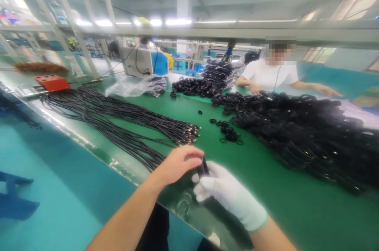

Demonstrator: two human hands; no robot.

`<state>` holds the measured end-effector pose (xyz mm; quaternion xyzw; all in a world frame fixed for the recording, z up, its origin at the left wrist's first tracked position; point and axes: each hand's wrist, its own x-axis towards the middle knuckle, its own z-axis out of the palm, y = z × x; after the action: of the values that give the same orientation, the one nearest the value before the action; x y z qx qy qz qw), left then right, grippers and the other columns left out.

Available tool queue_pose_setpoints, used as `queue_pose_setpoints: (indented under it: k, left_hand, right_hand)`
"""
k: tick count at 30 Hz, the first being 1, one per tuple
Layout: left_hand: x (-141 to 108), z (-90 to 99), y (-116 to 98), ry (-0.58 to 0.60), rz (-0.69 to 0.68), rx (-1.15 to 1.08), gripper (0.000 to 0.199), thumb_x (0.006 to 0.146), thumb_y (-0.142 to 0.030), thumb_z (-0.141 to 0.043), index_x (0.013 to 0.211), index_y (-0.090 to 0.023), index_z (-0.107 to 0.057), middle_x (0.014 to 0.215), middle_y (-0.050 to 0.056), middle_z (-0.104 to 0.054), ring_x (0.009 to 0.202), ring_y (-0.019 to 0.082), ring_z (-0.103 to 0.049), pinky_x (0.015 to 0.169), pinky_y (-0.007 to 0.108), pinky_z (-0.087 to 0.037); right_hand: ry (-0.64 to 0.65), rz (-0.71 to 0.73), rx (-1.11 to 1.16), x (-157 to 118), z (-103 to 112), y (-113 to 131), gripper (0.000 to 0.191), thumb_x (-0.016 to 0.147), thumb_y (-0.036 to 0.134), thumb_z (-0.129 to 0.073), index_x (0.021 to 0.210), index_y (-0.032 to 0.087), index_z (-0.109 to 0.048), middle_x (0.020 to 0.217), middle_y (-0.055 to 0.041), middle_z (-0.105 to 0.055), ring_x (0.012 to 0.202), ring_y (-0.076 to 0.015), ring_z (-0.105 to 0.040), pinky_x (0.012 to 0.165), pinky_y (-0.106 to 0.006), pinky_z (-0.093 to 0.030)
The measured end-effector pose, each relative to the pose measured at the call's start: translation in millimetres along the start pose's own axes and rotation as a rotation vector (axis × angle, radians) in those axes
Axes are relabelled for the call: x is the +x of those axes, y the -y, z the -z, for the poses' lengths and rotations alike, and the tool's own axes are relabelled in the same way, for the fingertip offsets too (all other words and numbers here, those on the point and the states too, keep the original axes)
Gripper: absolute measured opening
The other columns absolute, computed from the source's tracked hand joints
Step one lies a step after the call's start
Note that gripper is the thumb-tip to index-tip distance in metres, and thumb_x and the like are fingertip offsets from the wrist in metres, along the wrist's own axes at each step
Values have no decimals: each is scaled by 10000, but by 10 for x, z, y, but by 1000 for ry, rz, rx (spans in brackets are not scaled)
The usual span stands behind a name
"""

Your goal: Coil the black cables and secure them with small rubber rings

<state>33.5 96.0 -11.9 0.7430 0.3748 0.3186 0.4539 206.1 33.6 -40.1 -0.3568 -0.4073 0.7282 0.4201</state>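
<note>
Near the bench's front edge my bare left hand (179,164) pinches the upper edge of a small black ring-shaped part (203,168). My right hand (220,187), in a white glove, grips the same part from the right, its fingers curled around it. Both hands partly cover the part, so its exact kind is unclear. Beyond my left hand lie two bundles of black cables (142,120) with metal tips. Ahead of my right hand is a small heap of thin black rings (229,131).
A large pile of black coiled pieces (284,128) covers the right of the green bench (189,108). A co-worker (271,73) sits behind it. At the back are a plastic bag (127,86), a grey-and-blue machine (145,61) and a red control box (52,83).
</note>
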Motion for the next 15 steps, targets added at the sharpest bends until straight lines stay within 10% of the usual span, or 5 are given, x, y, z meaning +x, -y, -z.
queue_pose_setpoints:
  k: [5, 12, 15]
  left_hand:
    - [-30, -42, 112, -162, 21, 2, 237, 862, -238, -483, 1001, -216, -674, 1031, 31, -685, 974, 182, -628, 864, 305, -497]
    - [-89, -209, 397, -354, -35, 273, 173, 837, -204, -509, 935, -205, -652, 906, 11, -659, 801, 150, -612, 758, 291, -494]
    - [-99, -255, 438, -410, -110, 320, 170, 855, -200, -488, 923, -203, -643, 914, 14, -649, 826, 148, -603, 762, 281, -483]
  right_hand:
    - [51, -3, -59, -20, 76, 51, 444, 796, 309, -573, 1198, 157, -459, 1054, -113, -578, 753, -170, -620, 696, -351, -506]
    - [-423, 60, -1301, -66, 213, 176, 662, 623, 152, -580, 1281, 184, -514, 1184, -127, -560, 1153, -323, -451, 1005, -460, -310]
    - [-344, -15, -1183, -108, 371, 242, 718, 688, 217, -562, 1382, 190, -380, 1251, -109, -550, 1169, -289, -468, 998, -432, -343]
